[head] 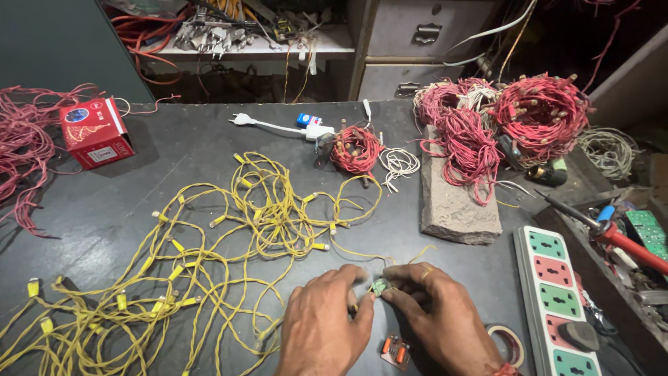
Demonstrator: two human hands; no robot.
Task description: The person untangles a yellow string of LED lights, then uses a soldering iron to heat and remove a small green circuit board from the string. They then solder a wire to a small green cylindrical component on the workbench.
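1. Dark table (209,125): yellow light string (209,244) sprawls loose across it, its wire end running to the hands.
2. Power strip (557,299) near R side, within reach.
3. L hand (327,327) & R hand (435,317) both pinch small green board (380,286), held just above table, steadied betw. fingertips.

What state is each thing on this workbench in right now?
Left hand: pinching the small green board.
Right hand: pinching it from the other side.
Small green board: held between both hands.
Yellow light string: spread loose, tangled.
Red wire bundles: coiled in heaps.
White plug: unplugged, lying flat.
Power strip: one dark plug inserted.
Red box: closed.
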